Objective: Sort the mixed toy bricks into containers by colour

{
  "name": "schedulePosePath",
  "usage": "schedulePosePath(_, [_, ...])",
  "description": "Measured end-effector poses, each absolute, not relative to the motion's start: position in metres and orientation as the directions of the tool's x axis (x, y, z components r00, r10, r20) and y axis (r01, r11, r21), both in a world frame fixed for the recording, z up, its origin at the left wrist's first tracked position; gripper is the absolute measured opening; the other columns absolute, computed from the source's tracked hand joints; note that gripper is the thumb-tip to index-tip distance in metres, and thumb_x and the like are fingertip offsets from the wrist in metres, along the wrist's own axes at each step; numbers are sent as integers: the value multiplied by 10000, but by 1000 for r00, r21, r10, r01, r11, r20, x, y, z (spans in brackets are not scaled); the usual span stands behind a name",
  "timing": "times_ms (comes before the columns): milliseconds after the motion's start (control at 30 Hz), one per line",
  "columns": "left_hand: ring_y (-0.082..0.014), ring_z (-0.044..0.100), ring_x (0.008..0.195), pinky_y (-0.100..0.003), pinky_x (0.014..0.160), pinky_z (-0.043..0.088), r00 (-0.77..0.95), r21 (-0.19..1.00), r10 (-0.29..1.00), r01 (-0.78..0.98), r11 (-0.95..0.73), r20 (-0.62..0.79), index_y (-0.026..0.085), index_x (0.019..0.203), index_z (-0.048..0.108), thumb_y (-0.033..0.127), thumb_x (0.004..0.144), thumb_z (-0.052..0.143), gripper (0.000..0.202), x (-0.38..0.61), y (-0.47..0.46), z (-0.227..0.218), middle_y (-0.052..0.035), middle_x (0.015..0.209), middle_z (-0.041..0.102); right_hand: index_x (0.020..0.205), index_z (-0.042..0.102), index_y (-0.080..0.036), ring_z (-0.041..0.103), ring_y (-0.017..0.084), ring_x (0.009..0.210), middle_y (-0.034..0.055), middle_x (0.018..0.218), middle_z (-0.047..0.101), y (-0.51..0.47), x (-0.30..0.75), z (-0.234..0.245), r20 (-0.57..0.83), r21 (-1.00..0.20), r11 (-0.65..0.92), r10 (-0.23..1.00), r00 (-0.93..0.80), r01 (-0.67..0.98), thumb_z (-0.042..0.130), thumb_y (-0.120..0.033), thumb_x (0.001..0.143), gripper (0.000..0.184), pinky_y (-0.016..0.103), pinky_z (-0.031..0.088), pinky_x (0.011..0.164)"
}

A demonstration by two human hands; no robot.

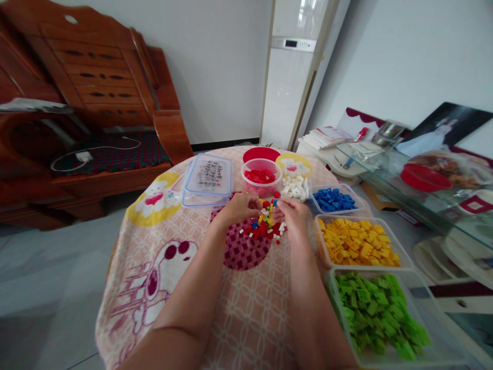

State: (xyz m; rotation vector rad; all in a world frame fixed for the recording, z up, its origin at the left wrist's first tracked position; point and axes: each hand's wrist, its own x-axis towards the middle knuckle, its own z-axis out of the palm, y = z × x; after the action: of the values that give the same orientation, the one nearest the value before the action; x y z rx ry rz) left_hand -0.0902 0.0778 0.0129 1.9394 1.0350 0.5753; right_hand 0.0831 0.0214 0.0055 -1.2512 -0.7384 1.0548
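A mixed pile of small toy bricks [262,229] in red, yellow, white, green and blue lies between my hands on the patterned cloth. Over its left side my left hand [242,206] is closed, thumb and fingers together; what they hold, if anything, I cannot make out. On the right, my right hand [295,216] pinches a blue brick [275,203] between thumb and forefinger. Behind the hands stands a round tub of red bricks [261,176], and white bricks [295,188] are heaped beside it.
Along the right edge stand boxes of blue bricks [333,199], yellow bricks [358,241] and green bricks [379,313]. Stacked clear lids [208,177] lie at the back left, and a red round lid [262,153] behind the tub. A glass shelf [408,190] is further right.
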Motion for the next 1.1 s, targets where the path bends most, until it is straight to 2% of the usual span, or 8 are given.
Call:
schedulePosePath(133, [-140,652,666,-217,613,451,577,707,814,601,-371,-64,155,799,727,210,673,740,138,-90,77,13,4,696,719,786,649,-172,659,197,481,5,551,678,27,103,3,-61,-967,106,785,617,-231,697,-330,664,206,269,533,407])
schedulePosePath(233, [-158,657,697,-228,619,443,592,648,802,645,-406,-86,158,803,739,233,643,780,181,-89,75,11,-8,720,726,911,642,-149,700,199,570,11,637,694,28,119,1,2,-946,254,626,780,-201,659,-323,693,279,319,611,533])
schedulePosePath(333, [-167,659,717,-239,643,448,586,608,804,675,-418,-99,151,799,741,210,637,775,176,-88,75,9,-25,757,737,1063,619,-125,749,219,748,45,813,719,28,129,-1,55,-920,360,512,857,-156,672,-298,690,414,385,649,691])
schedulePosePath(400, [-168,659,722,-242,655,453,588,596,802,682,-423,-104,151,798,742,192,642,758,162,-87,75,9,-32,771,743,1130,608,-120,755,237,853,74,921,716,28,131,-3,89,-916,381,494,865,-123,687,-308,698,477,421,648,755])
schedulePosePath(500, [-171,665,735,-240,663,461,611,603,786,664,-443,-95,159,803,751,170,647,721,159,-88,75,10,-31,779,752,1121,632,-121,752,243,840,71,899,714,28,130,-4,102,-930,352,526,844,-107,683,-324,703,468,413,648,727])
schedulePosePath(733, [-152,685,751,-216,690,496,604,626,794,645,-438,-67,162,824,773,71,641,592,273,-92,78,11,-6,804,773,876,698,-146,639,166,474,-2,600,692,27,116,-1,87,-962,245,698,710,-123,641,-342,694,274,260,531,439])
schedulePosePath(933, [-135,667,700,-225,678,519,527,820,848,460,-341,57,141,864,742,138,690,627,209,-91,81,8,-12,761,741,842,726,-149,614,141,425,-2,577,695,21,99,0,33,-996,65,914,404,-65,711,-411,696,300,210,472,378])
schedulePosePath(1100, [-134,660,666,-236,637,529,506,931,857,255,-261,101,122,893,707,205,700,664,214,-87,79,9,-22,735,718,802,725,-153,626,129,439,6,578,693,17,83,0,-53,-999,-53,988,143,-3,711,-401,708,266,178,455,370])
